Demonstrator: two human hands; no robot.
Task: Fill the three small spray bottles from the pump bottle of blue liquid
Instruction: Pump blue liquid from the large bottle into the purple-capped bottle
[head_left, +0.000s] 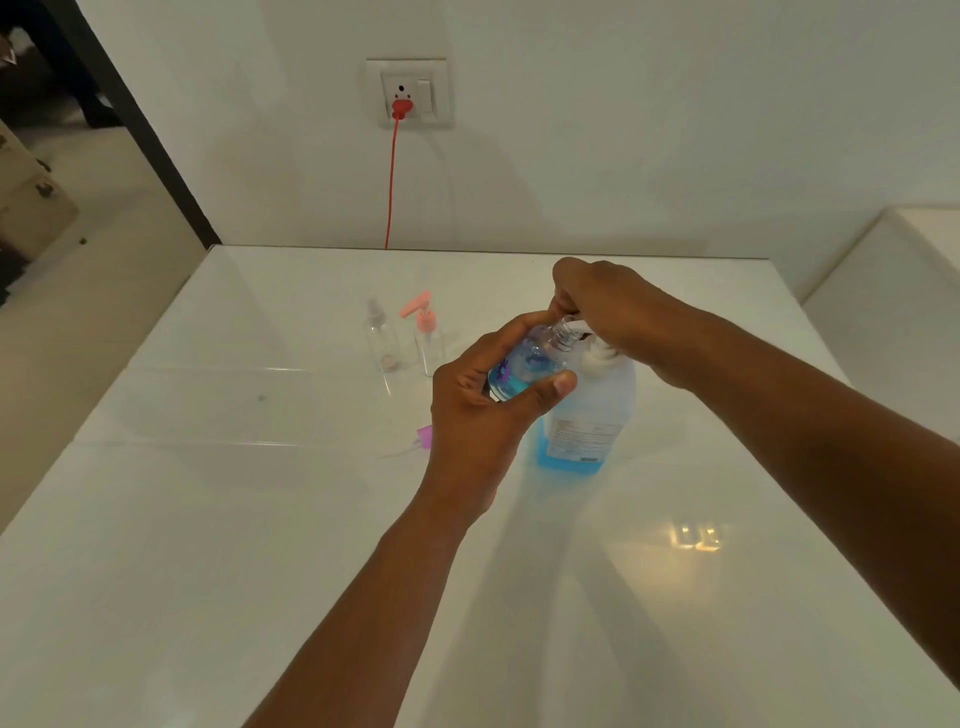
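Grip, L hand (475, 410): fingers and thumb curled round a small spray bottle (530, 364), held tilted in the air, neck pointing up-right toward the pump spout. Bottle uncapped, part-filled w/ blue liquid; purple mark on its side, detail too blurred to read.

Grip, R hand (602, 306): resting on top of the pump bottle (587, 421), palm over the pump head, fingers curled down at the front around the spout. Spout tip sits at or in the small bottle's open neck; cannot tell which, fingers hide the join.

Pump bottle: upright on the desk (208, 571), just right of and behind the L hand, touching or nearly touching the held bottle. Clear body, white label, blue liquid showing only in the lower part.

Clear spray bottle (382, 338): upright, far-left of both hands, well apart from them. Looks unfilled, clear cap on.

Pink-pump bottle (428, 338): upright, just beside the clear one on its right, pink head on. Looks unfilled.

Loose spray top (415, 441): lying flat on desk, just left of the L wrist; purple/pink head, thin dip tube pointing left.

Desk: white, glossy, light reflection near R forearm.

Wall socket (408, 93): behind desk, red plug in, red cord (390, 182) hanging down behind the desk edge.
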